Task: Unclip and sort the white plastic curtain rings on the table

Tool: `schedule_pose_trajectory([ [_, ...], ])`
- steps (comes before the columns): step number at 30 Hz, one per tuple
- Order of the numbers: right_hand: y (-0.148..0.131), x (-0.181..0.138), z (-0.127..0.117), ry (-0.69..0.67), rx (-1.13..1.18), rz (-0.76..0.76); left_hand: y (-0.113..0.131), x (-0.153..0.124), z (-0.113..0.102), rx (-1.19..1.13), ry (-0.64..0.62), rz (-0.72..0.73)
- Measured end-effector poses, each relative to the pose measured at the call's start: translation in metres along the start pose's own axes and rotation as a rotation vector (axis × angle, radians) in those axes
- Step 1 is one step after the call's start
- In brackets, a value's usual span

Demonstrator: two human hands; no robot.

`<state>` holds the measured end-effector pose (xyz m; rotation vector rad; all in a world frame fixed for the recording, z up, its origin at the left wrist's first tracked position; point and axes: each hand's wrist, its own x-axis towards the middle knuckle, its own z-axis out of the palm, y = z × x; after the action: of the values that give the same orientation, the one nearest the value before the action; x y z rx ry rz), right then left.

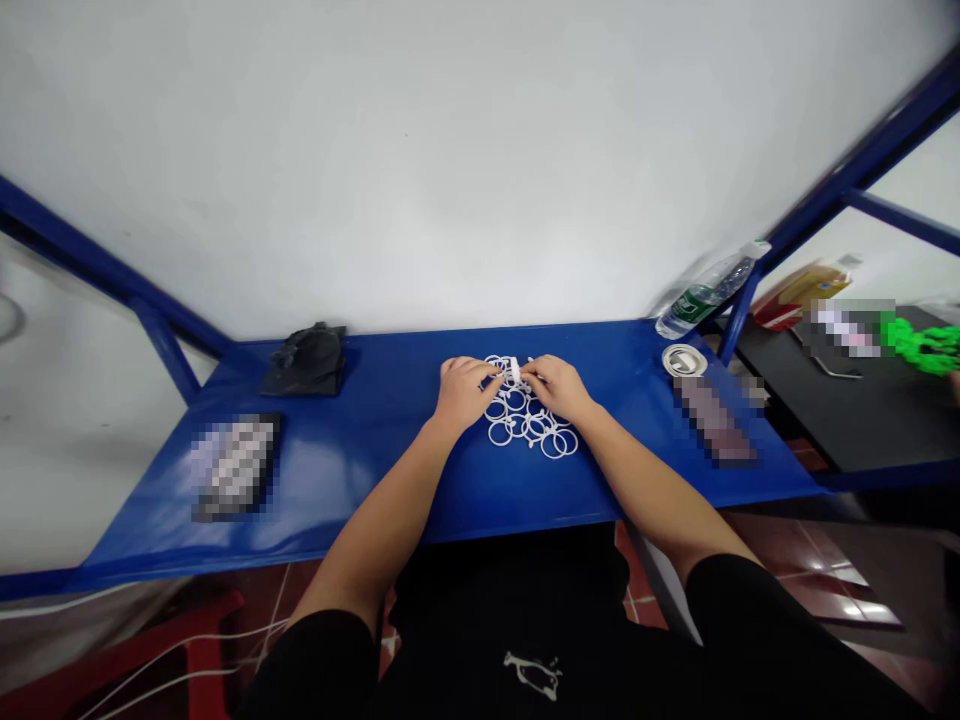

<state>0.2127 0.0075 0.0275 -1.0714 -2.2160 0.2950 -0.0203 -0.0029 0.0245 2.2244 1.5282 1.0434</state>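
A pile of several white plastic rings (529,425) lies on the blue table (390,480) in front of me. My left hand (463,390) and my right hand (559,385) rest on the far side of the pile, fingers curled. Between their fingertips they pinch a small white ring piece (516,373). Part of the pile is hidden under both hands.
A black cloth lump (307,360) sits at the back left, a blurred flat object (234,468) at the left front. A water bottle (705,292), a round metal lid (684,359) and another blurred object (716,420) are at the right. A black table (840,420) with green items (926,347) stands beyond.
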Motion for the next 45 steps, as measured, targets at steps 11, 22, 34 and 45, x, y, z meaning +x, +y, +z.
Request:
schedule_pose_trajectory([
  [11, 0.019, -0.004, -0.034, -0.2, 0.049, 0.029, -0.021, -0.003, -0.009, 0.142, -0.179, -0.003],
  [22, 0.014, -0.014, -0.001, -0.5, -0.009, 0.167, -0.013, -0.006, 0.01, 0.116, -0.276, -0.041],
  [34, 0.013, -0.004, 0.007, -0.247, 0.041, 0.065, -0.022, -0.01, 0.008, 0.04, -0.178, -0.032],
  [45, 0.051, 0.003, 0.018, -0.128, -0.178, 0.155, -0.02, -0.009, 0.005, 0.003, 0.075, 0.097],
])
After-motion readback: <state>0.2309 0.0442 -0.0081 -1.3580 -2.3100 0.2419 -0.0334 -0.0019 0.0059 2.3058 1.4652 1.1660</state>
